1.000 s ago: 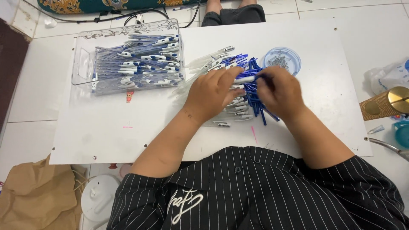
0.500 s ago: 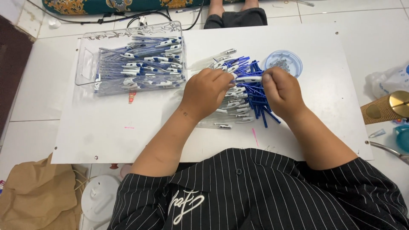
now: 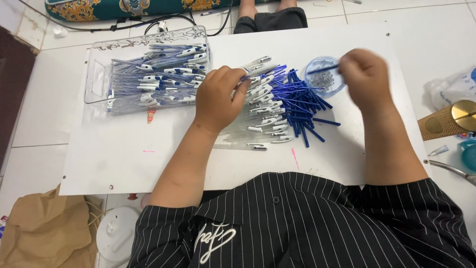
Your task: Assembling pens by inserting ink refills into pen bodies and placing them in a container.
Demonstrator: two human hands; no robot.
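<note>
My left hand (image 3: 218, 97) rests curled on a heap of clear pen barrels with white clips (image 3: 265, 111), fingers closed on one barrel at its top edge. A pile of blue ink refills (image 3: 300, 101) lies just right of the barrels. My right hand (image 3: 364, 74) is raised and blurred beside a small blue round dish of tiny metal parts (image 3: 325, 79), pinching one blue refill whose tip points over the dish. All of this sits on a white board (image 3: 124, 164).
A clear plastic tray (image 3: 148, 74) holding several assembled pens stands at the board's back left. Another person's knees (image 3: 270, 17) show at the far edge. A brown paper bag (image 3: 44, 231) and white lid (image 3: 116, 235) lie near left; a gold-lidded container (image 3: 463, 116) sits right.
My right hand has left the pile and moved up and right to the blue dish, carrying a blue refill. My left hand stays on the barrels.
</note>
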